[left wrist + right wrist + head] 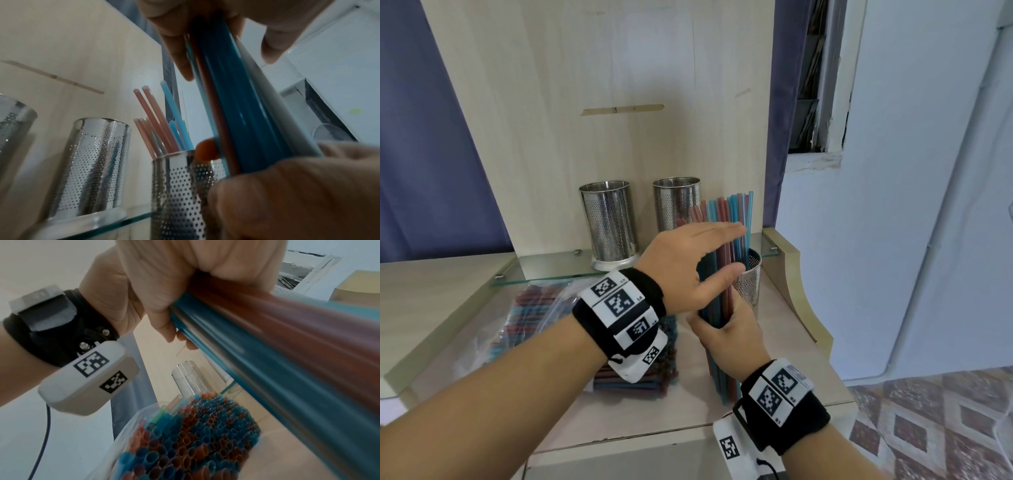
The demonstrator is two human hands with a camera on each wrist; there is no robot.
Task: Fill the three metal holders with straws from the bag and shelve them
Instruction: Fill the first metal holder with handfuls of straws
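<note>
At centre frame, the right hand (726, 337) clamps a bundle of straws (717, 294) low down while the left hand (688, 270), fingers straight, steadies it beside the holder (751, 281); light, slippery, crushable, likely best gripped mid-length.

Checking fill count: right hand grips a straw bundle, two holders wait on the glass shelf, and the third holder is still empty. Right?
Not empty: in the left wrist view the third holder already has straws standing in it. The rest holds.

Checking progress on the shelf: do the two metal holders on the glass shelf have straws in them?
No, both holders on the glass shelf look empty.
</note>
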